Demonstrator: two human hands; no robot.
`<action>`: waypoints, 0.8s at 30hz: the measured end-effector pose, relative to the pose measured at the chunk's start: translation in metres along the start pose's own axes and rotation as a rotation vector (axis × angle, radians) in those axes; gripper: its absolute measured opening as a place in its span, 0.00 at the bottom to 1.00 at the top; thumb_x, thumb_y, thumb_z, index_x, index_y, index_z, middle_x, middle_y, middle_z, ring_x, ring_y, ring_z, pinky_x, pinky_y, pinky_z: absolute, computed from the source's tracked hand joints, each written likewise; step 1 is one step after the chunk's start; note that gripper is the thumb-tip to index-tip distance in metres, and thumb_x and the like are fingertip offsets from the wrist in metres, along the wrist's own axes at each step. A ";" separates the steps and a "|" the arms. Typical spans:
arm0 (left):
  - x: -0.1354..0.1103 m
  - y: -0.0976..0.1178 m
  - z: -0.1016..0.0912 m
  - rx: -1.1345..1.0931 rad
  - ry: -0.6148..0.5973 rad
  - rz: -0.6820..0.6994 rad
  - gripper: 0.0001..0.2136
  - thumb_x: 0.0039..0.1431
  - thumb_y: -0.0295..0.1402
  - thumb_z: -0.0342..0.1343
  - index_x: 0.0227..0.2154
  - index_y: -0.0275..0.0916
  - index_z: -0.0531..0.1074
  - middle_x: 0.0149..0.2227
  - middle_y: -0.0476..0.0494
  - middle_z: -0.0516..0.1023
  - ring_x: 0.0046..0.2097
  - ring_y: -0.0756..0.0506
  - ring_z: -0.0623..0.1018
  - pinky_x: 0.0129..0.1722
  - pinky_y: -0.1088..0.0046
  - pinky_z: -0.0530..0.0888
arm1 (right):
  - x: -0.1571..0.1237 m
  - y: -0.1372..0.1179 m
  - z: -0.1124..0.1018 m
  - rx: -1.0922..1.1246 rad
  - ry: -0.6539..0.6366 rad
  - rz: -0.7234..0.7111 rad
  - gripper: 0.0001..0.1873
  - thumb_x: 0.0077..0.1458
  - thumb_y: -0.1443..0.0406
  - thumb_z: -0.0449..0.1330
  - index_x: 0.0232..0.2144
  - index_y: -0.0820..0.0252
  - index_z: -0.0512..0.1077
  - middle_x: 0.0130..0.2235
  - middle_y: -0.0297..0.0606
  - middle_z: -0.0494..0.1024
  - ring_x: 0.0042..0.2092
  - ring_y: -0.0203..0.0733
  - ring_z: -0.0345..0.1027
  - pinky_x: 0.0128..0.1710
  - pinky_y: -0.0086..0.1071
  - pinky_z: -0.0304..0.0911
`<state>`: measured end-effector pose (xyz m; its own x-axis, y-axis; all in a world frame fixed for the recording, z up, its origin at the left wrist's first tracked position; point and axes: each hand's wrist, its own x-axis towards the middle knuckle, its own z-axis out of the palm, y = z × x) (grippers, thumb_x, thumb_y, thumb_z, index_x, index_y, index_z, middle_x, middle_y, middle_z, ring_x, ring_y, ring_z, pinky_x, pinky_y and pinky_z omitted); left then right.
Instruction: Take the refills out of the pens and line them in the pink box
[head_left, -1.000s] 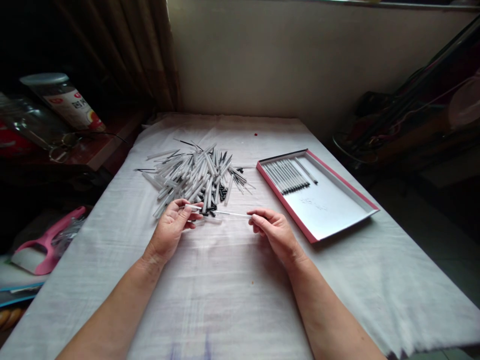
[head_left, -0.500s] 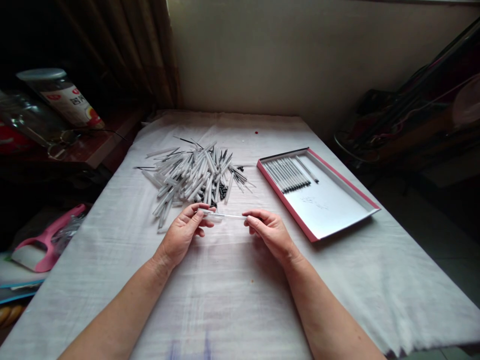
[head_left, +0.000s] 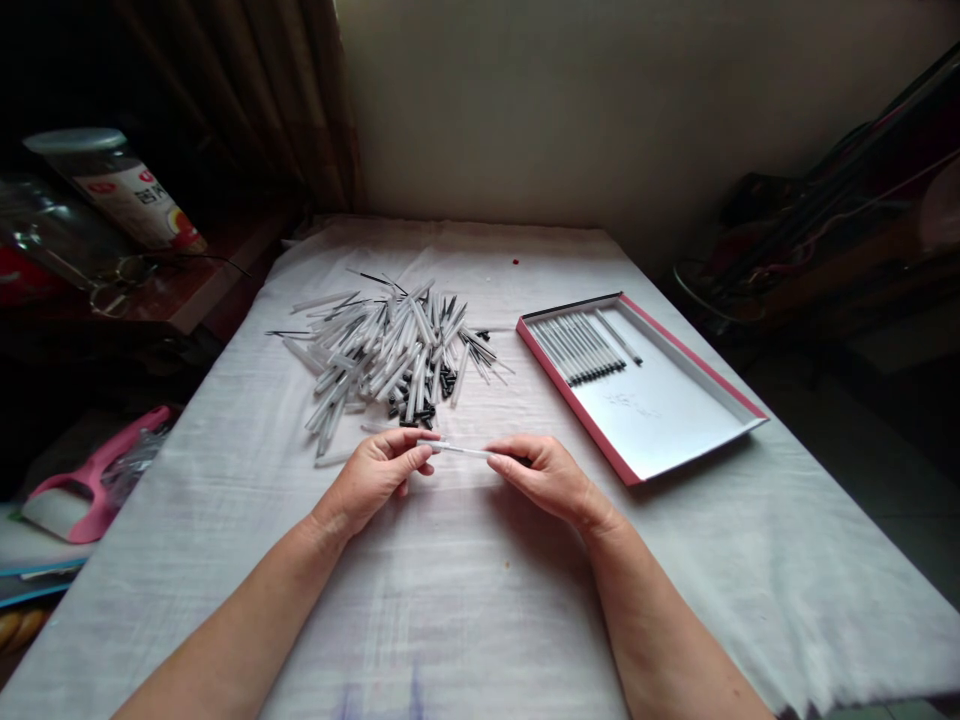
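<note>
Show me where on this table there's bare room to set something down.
Bare tablecloth, but for a speck, lies between the left forearm and right forearm, and between the right forearm and the pink box. The box's nearer part, below its pens, shows only dark marks. It's crowded at the pile of pen parts, just beyond the left hand.

a room that appears to be in a home, centred on a cloth-covered table (head_left: 540,620) of plain domestic kind. beyond the far edge of the table rise a bare wall (head_left: 562,110) and, toward its left corner, a brown draped curtain (head_left: 255,110); left of the table, a dark wooden surface (head_left: 202,290) bears a lidded jar (head_left: 139,205) with a printed food label, and right of it a tiled floor (head_left: 892,500) lies in shadow.
</note>
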<state>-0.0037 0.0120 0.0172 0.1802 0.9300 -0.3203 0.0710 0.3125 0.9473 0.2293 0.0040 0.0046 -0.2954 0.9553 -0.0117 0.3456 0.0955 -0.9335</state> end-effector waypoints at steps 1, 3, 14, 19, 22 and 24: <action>0.000 0.001 0.001 0.007 -0.001 -0.010 0.18 0.43 0.43 0.65 0.36 0.38 0.79 0.26 0.44 0.78 0.27 0.48 0.76 0.16 0.82 0.63 | 0.000 0.000 0.001 -0.013 0.007 -0.015 0.11 0.54 0.62 0.60 0.36 0.56 0.81 0.36 0.39 0.83 0.37 0.44 0.75 0.38 0.35 0.67; -0.001 0.002 0.002 0.020 0.005 -0.029 0.17 0.43 0.42 0.65 0.35 0.38 0.79 0.28 0.43 0.79 0.28 0.47 0.77 0.16 0.82 0.64 | 0.000 0.001 0.002 -0.036 0.012 -0.036 0.10 0.54 0.62 0.60 0.36 0.56 0.81 0.36 0.39 0.83 0.37 0.44 0.75 0.39 0.35 0.67; 0.002 0.000 0.005 -0.005 0.029 -0.074 0.15 0.44 0.40 0.65 0.34 0.37 0.79 0.30 0.43 0.81 0.27 0.49 0.77 0.18 0.81 0.69 | 0.003 -0.002 0.006 -0.091 0.010 -0.090 0.10 0.56 0.63 0.58 0.36 0.56 0.80 0.32 0.38 0.81 0.33 0.40 0.72 0.35 0.33 0.65; 0.002 0.000 0.005 0.000 0.030 -0.085 0.15 0.43 0.40 0.65 0.34 0.37 0.79 0.30 0.44 0.81 0.27 0.49 0.77 0.19 0.80 0.69 | 0.004 -0.002 0.008 -0.110 0.009 -0.102 0.10 0.57 0.63 0.58 0.35 0.57 0.80 0.30 0.38 0.80 0.32 0.39 0.71 0.34 0.32 0.64; 0.002 0.000 0.004 -0.001 0.024 -0.082 0.16 0.43 0.41 0.65 0.34 0.37 0.78 0.31 0.44 0.81 0.27 0.49 0.77 0.19 0.80 0.69 | 0.004 -0.001 0.008 -0.113 0.019 -0.102 0.10 0.57 0.63 0.58 0.36 0.57 0.80 0.31 0.38 0.80 0.32 0.39 0.71 0.34 0.32 0.64; 0.003 0.000 0.003 0.002 0.011 -0.082 0.16 0.43 0.42 0.65 0.35 0.37 0.78 0.31 0.43 0.80 0.27 0.49 0.77 0.19 0.80 0.68 | 0.004 0.000 0.008 -0.117 0.023 -0.096 0.10 0.57 0.63 0.58 0.36 0.57 0.80 0.32 0.38 0.81 0.32 0.39 0.72 0.35 0.32 0.65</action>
<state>0.0001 0.0146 0.0160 0.1633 0.9032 -0.3969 0.0872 0.3875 0.9177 0.2210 0.0052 0.0021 -0.3117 0.9464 0.0848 0.4191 0.2170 -0.8816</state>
